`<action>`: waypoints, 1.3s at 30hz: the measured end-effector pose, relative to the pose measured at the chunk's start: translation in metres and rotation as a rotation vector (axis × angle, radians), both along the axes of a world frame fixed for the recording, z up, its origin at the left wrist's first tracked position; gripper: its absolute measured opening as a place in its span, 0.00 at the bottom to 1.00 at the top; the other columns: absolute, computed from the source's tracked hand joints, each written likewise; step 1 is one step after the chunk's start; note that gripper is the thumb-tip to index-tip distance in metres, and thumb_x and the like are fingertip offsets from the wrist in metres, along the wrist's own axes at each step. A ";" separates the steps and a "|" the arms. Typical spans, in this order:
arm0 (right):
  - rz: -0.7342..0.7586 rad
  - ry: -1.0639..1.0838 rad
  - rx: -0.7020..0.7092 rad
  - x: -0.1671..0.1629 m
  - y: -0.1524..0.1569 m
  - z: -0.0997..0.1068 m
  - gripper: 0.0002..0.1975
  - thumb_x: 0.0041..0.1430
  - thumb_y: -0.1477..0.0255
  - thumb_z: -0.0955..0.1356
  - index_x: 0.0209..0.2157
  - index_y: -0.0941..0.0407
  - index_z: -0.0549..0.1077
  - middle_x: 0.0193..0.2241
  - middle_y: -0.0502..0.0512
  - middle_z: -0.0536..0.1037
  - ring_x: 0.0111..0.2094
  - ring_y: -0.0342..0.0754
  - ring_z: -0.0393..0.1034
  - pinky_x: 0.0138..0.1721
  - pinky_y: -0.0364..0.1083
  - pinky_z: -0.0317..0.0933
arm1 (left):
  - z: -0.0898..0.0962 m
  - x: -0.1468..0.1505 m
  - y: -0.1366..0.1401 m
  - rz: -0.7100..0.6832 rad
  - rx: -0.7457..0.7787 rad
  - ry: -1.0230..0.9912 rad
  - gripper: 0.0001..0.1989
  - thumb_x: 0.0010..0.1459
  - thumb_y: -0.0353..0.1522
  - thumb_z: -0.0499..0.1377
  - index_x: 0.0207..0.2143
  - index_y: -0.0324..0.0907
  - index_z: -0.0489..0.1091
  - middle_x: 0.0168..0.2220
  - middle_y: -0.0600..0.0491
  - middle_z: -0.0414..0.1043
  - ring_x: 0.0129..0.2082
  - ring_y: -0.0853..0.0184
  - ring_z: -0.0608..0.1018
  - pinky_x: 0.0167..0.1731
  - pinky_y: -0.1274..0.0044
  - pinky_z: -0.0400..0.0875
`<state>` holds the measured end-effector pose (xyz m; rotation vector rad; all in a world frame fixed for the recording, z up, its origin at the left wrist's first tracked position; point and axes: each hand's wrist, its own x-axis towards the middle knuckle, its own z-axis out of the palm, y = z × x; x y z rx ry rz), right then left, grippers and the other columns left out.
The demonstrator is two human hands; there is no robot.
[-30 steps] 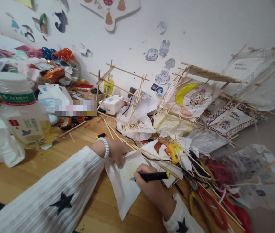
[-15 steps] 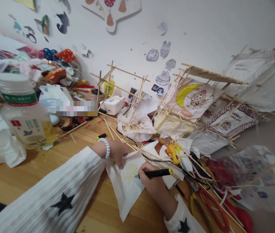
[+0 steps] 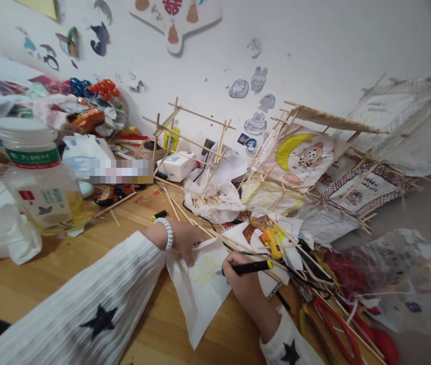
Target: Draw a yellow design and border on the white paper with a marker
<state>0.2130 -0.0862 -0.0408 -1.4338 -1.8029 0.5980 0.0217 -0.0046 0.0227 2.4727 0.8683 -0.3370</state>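
A white sheet of paper (image 3: 206,304) with a faint yellow drawing lies on the wooden table. My left hand (image 3: 183,241), wearing a pale bead bracelet, grips the sheet's upper left part, thumb over the paper. In my right hand (image 3: 240,279) is a black marker with a yellow end (image 3: 255,267), fingers closed round it and its tip close to the drawing. A small black marker cap (image 3: 159,215) rests beyond my left wrist.
At the left stands a plastic bottle (image 3: 44,187). A stick frame (image 3: 196,137) and decorated paper-and-stick lanterns (image 3: 299,152) are at the back. Loose sticks, a yellow glue gun (image 3: 272,242) and red-handled scissors (image 3: 339,324) crowd the right side.
My right hand and the marker have shifted slightly right, showing more of the sheet. My left hand stays on the paper.
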 end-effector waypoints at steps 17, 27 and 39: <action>-0.104 -0.076 0.061 0.004 0.007 0.000 0.09 0.49 0.68 0.58 0.18 0.54 0.60 0.13 0.45 0.60 0.18 0.44 0.58 0.21 0.41 0.51 | 0.004 0.001 -0.004 0.026 0.029 0.039 0.19 0.44 0.31 0.65 0.42 0.41 0.72 0.39 0.51 0.76 0.36 0.64 0.75 0.32 0.80 0.65; -0.095 -0.028 0.074 0.006 0.008 0.002 0.08 0.47 0.70 0.58 0.17 0.54 0.59 0.11 0.44 0.59 0.18 0.44 0.57 0.21 0.42 0.51 | 0.005 0.001 -0.003 0.023 0.016 0.020 0.19 0.43 0.30 0.65 0.41 0.42 0.72 0.38 0.52 0.76 0.36 0.64 0.75 0.33 0.80 0.65; 0.300 -0.030 -0.072 -0.005 -0.019 0.009 0.07 0.53 0.74 0.63 0.22 0.56 0.68 0.18 0.46 0.69 0.22 0.42 0.64 0.24 0.39 0.55 | 0.004 0.003 -0.004 0.020 0.044 0.044 0.19 0.44 0.33 0.66 0.41 0.40 0.72 0.39 0.51 0.76 0.35 0.65 0.75 0.32 0.80 0.65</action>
